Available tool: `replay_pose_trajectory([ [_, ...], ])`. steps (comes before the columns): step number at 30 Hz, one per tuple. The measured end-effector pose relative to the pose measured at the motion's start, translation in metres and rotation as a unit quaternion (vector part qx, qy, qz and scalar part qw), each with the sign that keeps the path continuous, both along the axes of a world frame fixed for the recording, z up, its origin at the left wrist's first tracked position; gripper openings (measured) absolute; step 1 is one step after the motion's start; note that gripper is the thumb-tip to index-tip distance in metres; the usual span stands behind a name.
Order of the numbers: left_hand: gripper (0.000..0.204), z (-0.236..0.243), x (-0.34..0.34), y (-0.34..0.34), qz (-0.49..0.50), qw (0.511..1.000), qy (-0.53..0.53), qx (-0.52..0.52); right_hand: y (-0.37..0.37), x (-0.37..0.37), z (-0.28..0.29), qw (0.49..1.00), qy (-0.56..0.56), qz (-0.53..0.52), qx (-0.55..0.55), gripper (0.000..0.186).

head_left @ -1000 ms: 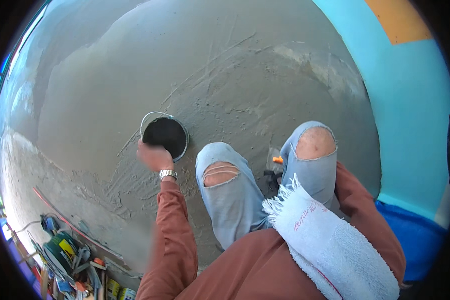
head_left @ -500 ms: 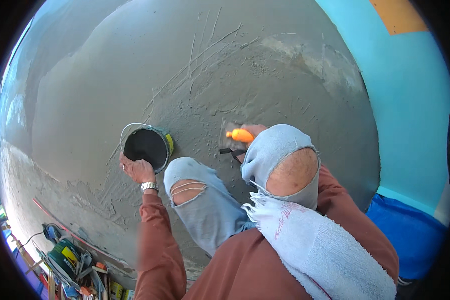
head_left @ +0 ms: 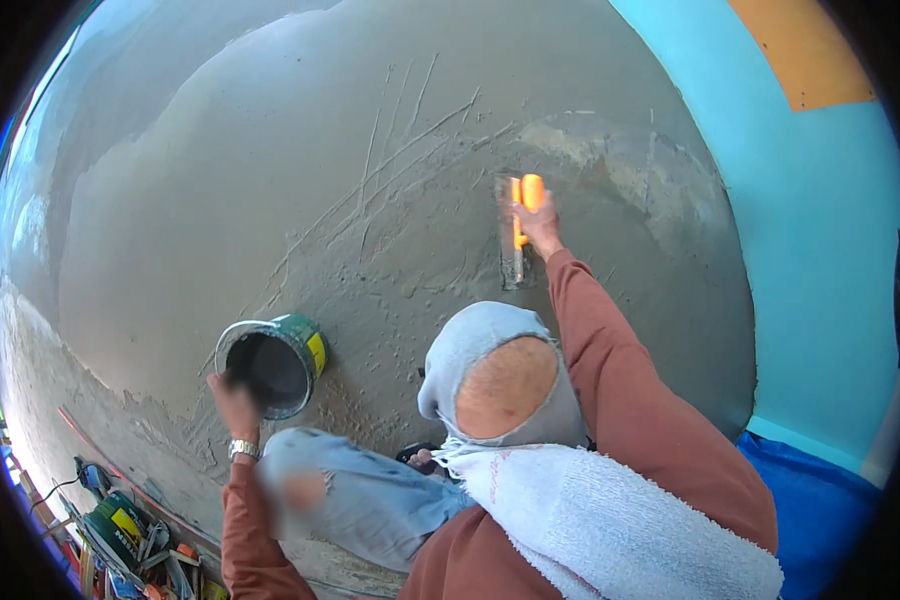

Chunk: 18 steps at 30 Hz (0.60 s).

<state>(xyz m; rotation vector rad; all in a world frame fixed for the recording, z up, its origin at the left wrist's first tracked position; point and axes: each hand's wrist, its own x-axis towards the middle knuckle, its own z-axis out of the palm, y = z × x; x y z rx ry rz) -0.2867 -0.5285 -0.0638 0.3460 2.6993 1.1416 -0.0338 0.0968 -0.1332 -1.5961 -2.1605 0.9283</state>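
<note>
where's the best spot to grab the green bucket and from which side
Probably the thin bail, from the far left: it arcs out past the rim of the green bucket there, leaving a gap for fingers to hook under. The near left of the rim looks less handy, since the left hand is already there.

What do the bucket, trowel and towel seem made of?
Bucket: probably plastic, given its smooth green side. Trowel blade: likely metal, flat and greyish; its bright orange handle looks plastic. Towel: fabric, perhaps cotton terry, from the nubbly pile and frayed fringe.
</note>
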Motion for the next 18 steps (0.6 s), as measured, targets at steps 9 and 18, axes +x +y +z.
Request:
replay_pose_trajectory([
  [9,0.022,0.027,-0.03,0.026,0.138,0.93,-0.34,0.015,0.146,0.08,-0.053,0.979,-0.004,-0.201,0.042,0.05],
  [18,0.038,-0.006,0.019,0.033,0.298,0.949,-0.099,0.016,0.195,-0.085,-0.051,0.994,0.026,-0.098,-0.028,0.036],
])
